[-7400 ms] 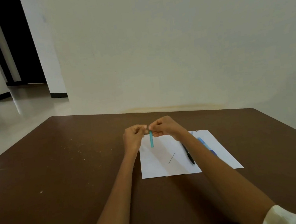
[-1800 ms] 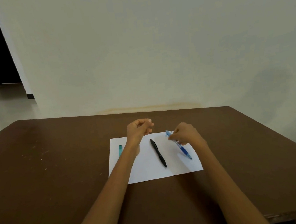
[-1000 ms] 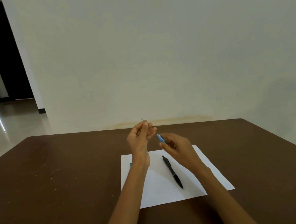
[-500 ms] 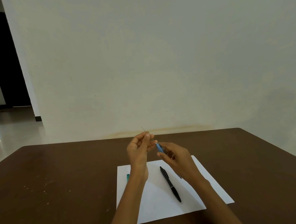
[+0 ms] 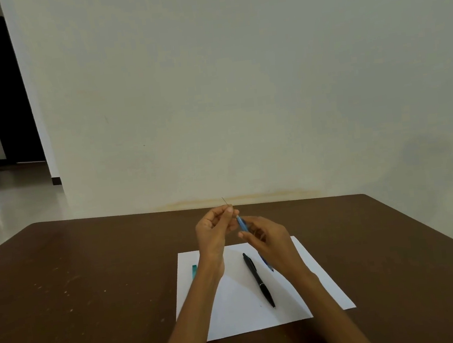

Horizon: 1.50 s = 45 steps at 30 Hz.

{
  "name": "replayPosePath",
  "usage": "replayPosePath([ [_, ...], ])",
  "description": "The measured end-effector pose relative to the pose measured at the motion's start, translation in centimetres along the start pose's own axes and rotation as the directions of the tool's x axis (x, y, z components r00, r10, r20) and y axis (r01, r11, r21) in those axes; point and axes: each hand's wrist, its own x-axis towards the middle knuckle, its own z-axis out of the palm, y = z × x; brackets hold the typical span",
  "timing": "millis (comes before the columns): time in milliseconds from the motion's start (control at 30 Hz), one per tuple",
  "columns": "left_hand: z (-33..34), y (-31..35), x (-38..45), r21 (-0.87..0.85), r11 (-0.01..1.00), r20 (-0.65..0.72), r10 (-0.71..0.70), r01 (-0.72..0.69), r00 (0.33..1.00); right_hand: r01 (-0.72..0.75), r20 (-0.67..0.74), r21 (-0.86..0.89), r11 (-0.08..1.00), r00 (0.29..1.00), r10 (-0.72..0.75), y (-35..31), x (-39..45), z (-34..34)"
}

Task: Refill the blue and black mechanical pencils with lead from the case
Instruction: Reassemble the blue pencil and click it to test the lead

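Step in hand: loading the blue pencil. The right hand grips its barrel above the tabletop; the left hand pinches a lead at its upper end — apparently just entering. Next: feed the lead straight, without bending. The black pencil and the case lie on the paper.

- The right hand has lifted the blue plastic mechanical pencil off the white paper sheet.
- The pencil's top end has closed in on the left hand, which pinches a thin dark lead.
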Motion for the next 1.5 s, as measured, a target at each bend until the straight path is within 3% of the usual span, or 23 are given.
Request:
replayPosePath([
  [300, -0.1, -0.5, -0.1, 0.081, 0.992, 0.107, -0.109, 0.101, 0.988, -0.053, 0.004, 0.042, 0.998, 0.999, 0.053, 0.5, -0.1, 0.2],
  [600, -0.6, -0.5, 0.1, 0.092, 0.98, 0.13, -0.186, 0.175, 0.974, -0.067, 0.018, 0.031, 0.997, 0.998, 0.066, 0.9, -0.3, 0.5],
  [1133, -0.7, -0.9, 0.2, 0.043, 0.982, 0.116, -0.189, 0.185, 0.975, -0.108, 0.041, 0.055, 0.993, 0.994, 0.106, 0.8, -0.2, 0.4],
  [1333, -0.3, -1.1, -0.2, 0.108, 0.975, 0.208, -0.213, 0.194, 0.955, -0.179, -0.011, 0.121, 0.976, 0.983, 0.181, 0.7, -0.1, 0.1],
  [1500, -0.1, -1.0, -0.3, 0.004, 0.971, 0.227, -0.234, 0.24, 0.945, -0.314, -0.069, 0.181, 0.932, 0.941, 0.33, 1.0, 0.3, -1.4],
])
